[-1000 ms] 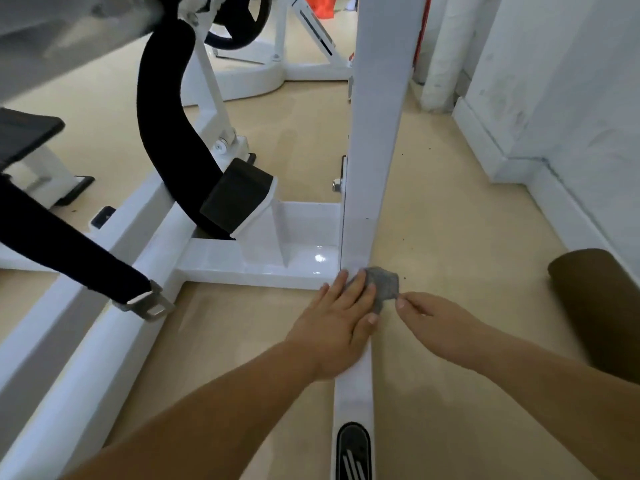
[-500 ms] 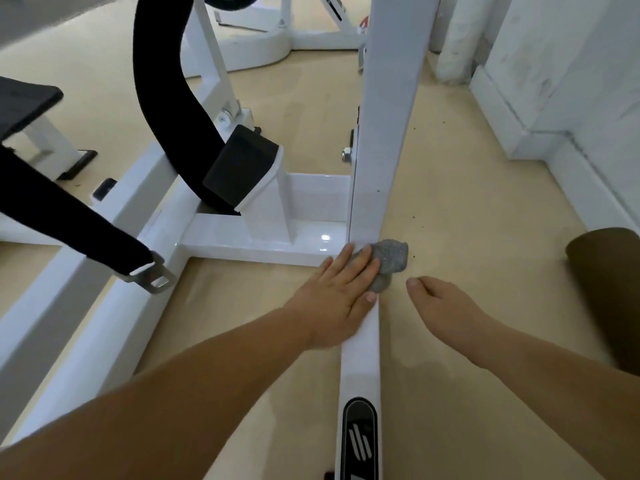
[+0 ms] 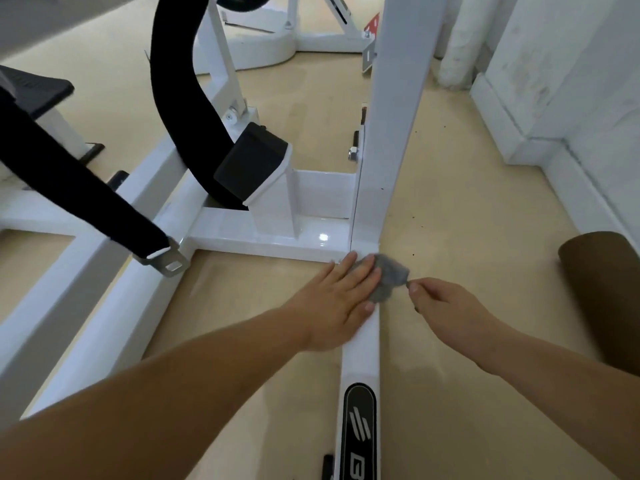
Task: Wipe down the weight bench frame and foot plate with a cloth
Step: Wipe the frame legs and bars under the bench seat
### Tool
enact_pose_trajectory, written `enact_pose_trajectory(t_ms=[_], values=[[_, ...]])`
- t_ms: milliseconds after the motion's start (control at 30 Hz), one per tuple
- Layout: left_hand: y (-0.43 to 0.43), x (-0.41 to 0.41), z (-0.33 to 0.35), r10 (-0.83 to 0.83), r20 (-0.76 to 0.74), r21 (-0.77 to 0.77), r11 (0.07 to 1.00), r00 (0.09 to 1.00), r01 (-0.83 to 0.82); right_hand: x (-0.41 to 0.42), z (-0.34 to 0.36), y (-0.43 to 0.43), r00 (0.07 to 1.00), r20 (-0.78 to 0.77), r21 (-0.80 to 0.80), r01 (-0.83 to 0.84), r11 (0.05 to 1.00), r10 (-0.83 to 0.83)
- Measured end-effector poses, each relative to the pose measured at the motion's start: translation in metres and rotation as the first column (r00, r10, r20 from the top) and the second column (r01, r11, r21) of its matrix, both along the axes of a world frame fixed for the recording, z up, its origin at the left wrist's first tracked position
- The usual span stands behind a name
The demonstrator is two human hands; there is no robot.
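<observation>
With your left hand [image 3: 341,299] flat, fingers [image 3: 360,271] straight, on the cloth [image 3: 389,275] where the rail [image 3: 360,348] meets the upright [image 3: 391,133], let your right hand [image 3: 446,303], pinching its corner, spread it, then press evenly.

A black oval label [image 3: 360,431] on the bench frame rail [image 3: 360,344] shows a slanted-stripe logo and one letter, seemingly "B"; the frame edge cuts off the rest.

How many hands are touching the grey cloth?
2. The left hand presses flat on the grey cloth atop the white floor rail; the right hand pinches its right edge.
</observation>
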State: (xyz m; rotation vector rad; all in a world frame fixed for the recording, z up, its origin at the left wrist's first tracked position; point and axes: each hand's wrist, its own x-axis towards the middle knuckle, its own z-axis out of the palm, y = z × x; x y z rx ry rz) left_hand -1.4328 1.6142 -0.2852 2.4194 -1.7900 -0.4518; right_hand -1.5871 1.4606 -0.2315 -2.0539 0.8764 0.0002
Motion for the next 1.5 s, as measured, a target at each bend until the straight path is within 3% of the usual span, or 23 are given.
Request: enact_pose_trajectory(t_ms=[133, 300, 433, 600, 700, 833, 933, 1067, 1167, 1233, 1300, 1367, 1500], values=[[-0.012, -0.01, -0.002, 0.125, -0.184, -0.025, 0.991, 0.975, -0.132, -0.003, 0.009, 0.003, 1.0, -0.01, -0.045, -0.006, 0.999, 0.006], [0.064, -0.086, -0.005, 0.144, -0.483, -0.158, 0.956, 0.864, -0.248, -0.01, 0.015, 0.02, 0.998, -0.01, -0.091, -0.059, 0.994, 0.059], [0.108, -0.13, -0.005, 0.108, -0.492, -0.146, 0.968, 0.864, -0.204, -0.015, 0.007, 0.042, 0.99, -0.03, -0.038, -0.14, 0.989, 0.139], [0.072, -0.078, -0.006, 0.134, -0.37, -0.116, 0.975, 0.919, -0.189, -0.006, -0.002, 0.05, 0.989, -0.034, -0.037, -0.143, 0.989, 0.142], [0.056, -0.092, -0.01, 0.206, -0.465, -0.18, 0.93, 0.861, -0.32, -0.001, 0.003, 0.048, 0.994, -0.012, -0.032, -0.105, 0.994, 0.104], [0.077, -0.123, -0.021, 0.271, -0.624, -0.289, 0.791, 0.733, -0.539, -0.002, 0.005, 0.038, 0.991, -0.052, -0.086, -0.124, 0.988, 0.12], [0.08, -0.105, -0.011, 0.371, -0.628, -0.323, 0.676, 0.685, -0.663, 0.001, 0.01, 0.038, 0.996, 0.015, -0.036, -0.089, 0.995, 0.09], [0.074, -0.089, 0.012, 0.391, -0.639, -0.337, 0.631, 0.662, -0.699, 0.008, 0.021, 0.04, 0.993, 0.091, 0.099, -0.079, 0.992, 0.07], [0.072, -0.08, 0.026, 0.342, -0.81, -0.217, 0.58, 0.476, -0.785, 0.014, 0.033, 0.037, 0.991, 0.129, 0.233, -0.057, 0.971, 0.027], [0.071, -0.079, 0.032, 0.363, -0.8, -0.188, 0.603, 0.477, -0.775, 0.017, 0.038, 0.035, 0.99, 0.139, 0.309, -0.041, 0.95, -0.002], [0.067, -0.081, 0.039, 0.298, -0.889, -0.122, 0.577, 0.347, -0.808, 0.017, 0.042, 0.036, 0.99, 0.142, 0.377, -0.069, 0.924, 0.016], [0.065, -0.08, 0.042, 0.255, -0.927, -0.1, 0.538, 0.274, -0.837, 0.018, 0.045, 0.038, 0.987, 0.156, 0.435, -0.104, 0.894, 0.039], [0.068, -0.073, 0.049, 0.265, -0.91, -0.135, 0.538, 0.32, -0.832, 0.018, 0.052, 0.034, 0.984, 0.179, 0.472, -0.096, 0.876, 0.012]])
